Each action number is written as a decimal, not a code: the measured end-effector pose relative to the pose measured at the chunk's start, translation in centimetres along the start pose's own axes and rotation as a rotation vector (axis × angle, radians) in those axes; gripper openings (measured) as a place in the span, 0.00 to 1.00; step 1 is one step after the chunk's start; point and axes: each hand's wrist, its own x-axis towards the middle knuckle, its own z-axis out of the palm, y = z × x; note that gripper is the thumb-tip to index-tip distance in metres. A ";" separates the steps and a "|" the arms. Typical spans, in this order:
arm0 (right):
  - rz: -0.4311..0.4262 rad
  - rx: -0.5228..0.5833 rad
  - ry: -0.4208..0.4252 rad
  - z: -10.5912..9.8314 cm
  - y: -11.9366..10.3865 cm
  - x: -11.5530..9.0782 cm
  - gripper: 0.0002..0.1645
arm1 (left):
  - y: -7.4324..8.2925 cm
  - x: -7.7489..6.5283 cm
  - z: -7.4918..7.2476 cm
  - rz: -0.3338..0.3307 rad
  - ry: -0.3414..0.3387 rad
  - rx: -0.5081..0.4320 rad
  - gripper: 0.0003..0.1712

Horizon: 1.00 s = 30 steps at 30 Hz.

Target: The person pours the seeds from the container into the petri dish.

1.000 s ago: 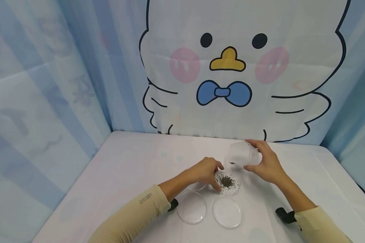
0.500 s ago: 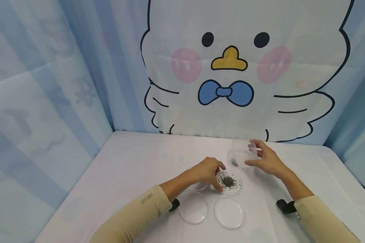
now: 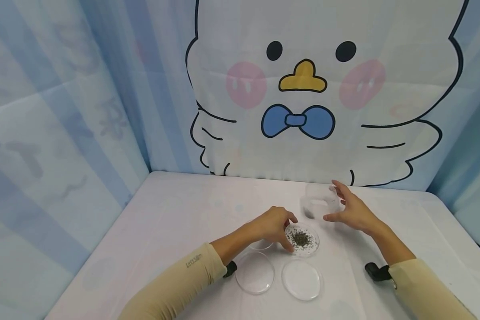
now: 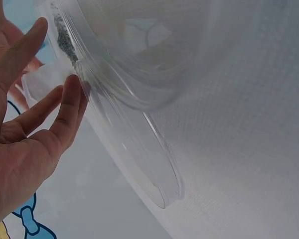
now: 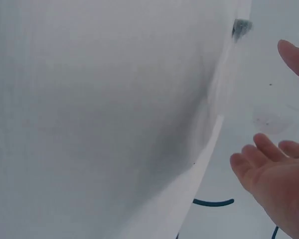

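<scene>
A round clear petri dish [image 3: 313, 249] with small dark grains [image 3: 301, 238] scattered on its white bottom lies on the table. At its left rim, my left hand [image 3: 272, 224] steadies it with thumb and fingers. Just behind the dish sits a clear plastic container [image 3: 318, 209], with a small dark clump [image 3: 309, 214] inside at its lower left. My right hand [image 3: 354, 213] is beside the container's right end, thumb and fingers spread apart. In the right wrist view, that hand's fingers [image 5: 266, 154] look relaxed. The container's transparent outline hides whether they touch it.
Two clear round dishes or lids stand in front: one left [image 3: 255, 291] and one right [image 3: 302, 298]. Another clear dish [image 3: 262, 244] is partly hidden under my left wrist. A curtain [image 3: 172, 133] hangs behind the white table [image 3: 192, 200].
The container has been lowered from its tilted position onto the table behind the dish. My right hand's fingers have loosened from around it. The left hand stays at the dish.
</scene>
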 end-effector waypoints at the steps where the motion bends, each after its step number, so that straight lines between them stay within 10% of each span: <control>1: -0.010 -0.011 0.018 0.0 -0.3 -0.1 0.72 | 0.0 0.0 0.0 0.002 0.001 0.001 0.44; 11: -0.266 -0.057 0.246 0.0 -5.1 -3.2 0.48 | 0.3 -0.3 -0.4 -0.003 -0.009 0.007 0.44; 23: -0.303 -0.084 -0.203 1.7 -5.4 -4.6 0.49 | 0.2 -0.2 -0.3 0.034 0.006 0.026 0.43; 30: -0.332 -0.101 -0.286 3.0 -4.5 -4.7 0.55 | 0.1 -0.2 -0.1 0.047 0.007 0.009 0.44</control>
